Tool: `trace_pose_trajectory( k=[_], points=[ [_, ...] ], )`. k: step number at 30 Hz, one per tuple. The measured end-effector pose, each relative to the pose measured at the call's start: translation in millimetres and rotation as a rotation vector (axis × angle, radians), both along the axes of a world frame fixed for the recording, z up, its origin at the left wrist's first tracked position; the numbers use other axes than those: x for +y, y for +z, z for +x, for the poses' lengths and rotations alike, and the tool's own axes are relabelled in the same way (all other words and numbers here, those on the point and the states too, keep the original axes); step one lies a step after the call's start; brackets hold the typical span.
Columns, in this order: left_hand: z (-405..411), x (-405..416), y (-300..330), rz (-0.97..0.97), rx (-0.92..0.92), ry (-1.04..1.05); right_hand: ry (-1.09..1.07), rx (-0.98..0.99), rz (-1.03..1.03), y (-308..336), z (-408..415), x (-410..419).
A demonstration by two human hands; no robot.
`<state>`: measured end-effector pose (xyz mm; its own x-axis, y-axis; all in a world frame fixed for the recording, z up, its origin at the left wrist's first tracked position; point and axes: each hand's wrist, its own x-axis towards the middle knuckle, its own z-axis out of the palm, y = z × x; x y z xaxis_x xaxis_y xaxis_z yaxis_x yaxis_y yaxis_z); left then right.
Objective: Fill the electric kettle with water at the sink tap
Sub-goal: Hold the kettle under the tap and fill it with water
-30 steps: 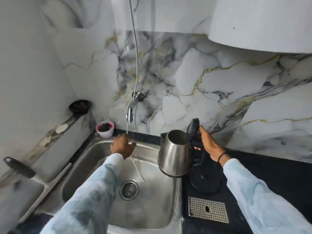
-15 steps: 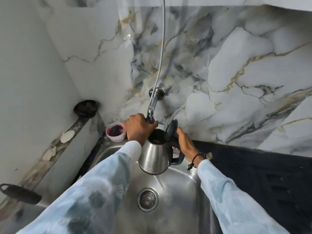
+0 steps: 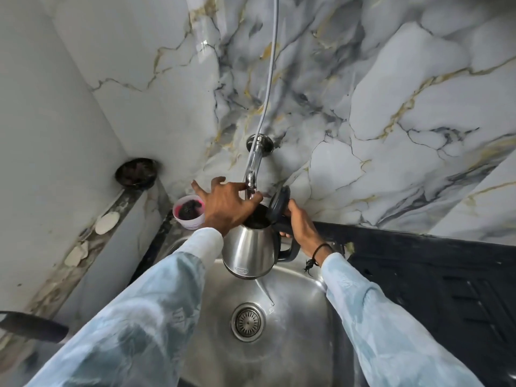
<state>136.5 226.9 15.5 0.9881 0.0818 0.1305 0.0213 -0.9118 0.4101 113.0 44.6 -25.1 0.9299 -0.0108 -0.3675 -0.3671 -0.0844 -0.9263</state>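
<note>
A steel electric kettle (image 3: 251, 252) with a black handle hangs over the sink (image 3: 296, 347), its black lid (image 3: 277, 203) flipped up. My right hand (image 3: 300, 224) grips the handle. The kettle's open mouth sits directly under the chrome tap (image 3: 254, 166) that comes out of the marble wall. My left hand (image 3: 223, 205) is at the tap's spout, thumb and forefinger touching it, the other fingers spread. Whether water is running I cannot tell.
A pink cup (image 3: 188, 212) with dark contents stands at the sink's back left corner. A dark round dish (image 3: 136, 174) sits on the left ledge. A black counter (image 3: 435, 275) lies to the right. A grey cable (image 3: 269, 79) hangs down to the tap. A black handle (image 3: 30, 326) pokes in at left.
My right hand carried the kettle from the counter's black base leftward to under the tap. My left hand rose from the sink to the tap spout, and its fingers have since spread.
</note>
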Motion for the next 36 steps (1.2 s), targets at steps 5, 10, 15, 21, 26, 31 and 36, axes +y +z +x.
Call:
trace_pose_trajectory(
  k=[5, 10, 15, 21, 26, 31, 36],
  points=[
    [-1.0, 31.1, -10.5, 0.037, 0.05, -0.084, 0.021, 0.009, -0.002, -0.6, 0.2, 4.3],
    [-4.1, 39.8, -10.4, 0.129, -0.018, -0.078, 0.03, 0.001, -0.02, 0.9, 0.7, 5.2],
    [-3.0, 37.4, -6.5, 0.116, -0.007, -0.079, 0.036, -0.011, -0.02, 2.6, -0.4, 4.6],
    [-3.5, 30.9, -1.8, -0.001, -0.022, -0.065, 0.021, 0.002, -0.03, 5.4, -3.8, 1.7],
    [-3.9, 26.4, -1.5, -0.028, -0.039, -0.079, 0.013, -0.003, -0.05, 0.8, -2.4, 0.5],
    [-5.1, 17.8, -7.2, -0.127, -0.031, -0.082, 0.02, -0.005, -0.095, -0.8, 0.1, 2.6],
    [-8.5, 13.3, -8.1, -0.329, -0.051, -0.038, 0.028, -0.015, -0.133, -1.6, -0.3, 5.2]
  ],
)
